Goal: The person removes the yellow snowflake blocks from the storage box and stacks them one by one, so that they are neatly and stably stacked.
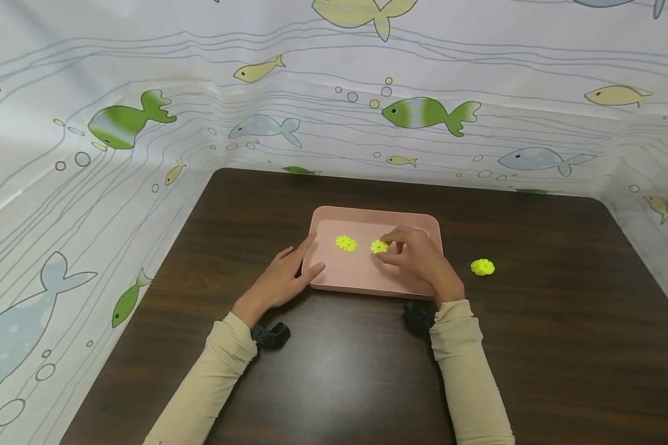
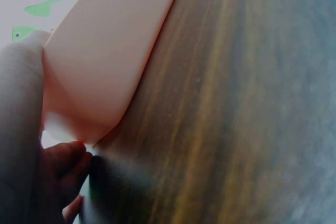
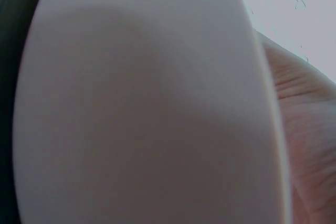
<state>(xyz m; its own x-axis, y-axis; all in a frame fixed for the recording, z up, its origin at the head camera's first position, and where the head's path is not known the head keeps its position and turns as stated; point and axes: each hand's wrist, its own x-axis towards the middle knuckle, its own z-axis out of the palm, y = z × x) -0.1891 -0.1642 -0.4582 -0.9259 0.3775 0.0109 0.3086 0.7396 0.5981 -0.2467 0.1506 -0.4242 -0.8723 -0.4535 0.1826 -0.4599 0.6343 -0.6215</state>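
A shallow pink tray (image 1: pixel 339 276) lies on the table. My left hand (image 1: pixel 275 281) rests at its left end, thumb and forefinger extended onto the rim; in the left wrist view, fingers (image 2: pixel 65 169) touch near the tray's corner. Over the right half of the tray, my right hand (image 1: pixel 417 253) pinches a yellow flower-shaped disc (image 1: pixel 378 246) between thumb and fingers. Left of it, overlapping yellow discs (image 1: pixel 346 243) lie on the tray floor. The right wrist view shows mostly the tray's outer wall (image 3: pixel 147 103) and part of the palm, with the disc hidden.
A small pile of yellow discs (image 1: pixel 482 267) sits on the dark wooden table (image 1: pixel 562 309), right of the tray. Black wrist devices (image 1: pixel 271 335) are worn at both wrists. A white fish-patterned curtain (image 1: pixel 334 136) surrounds the table's back and sides.
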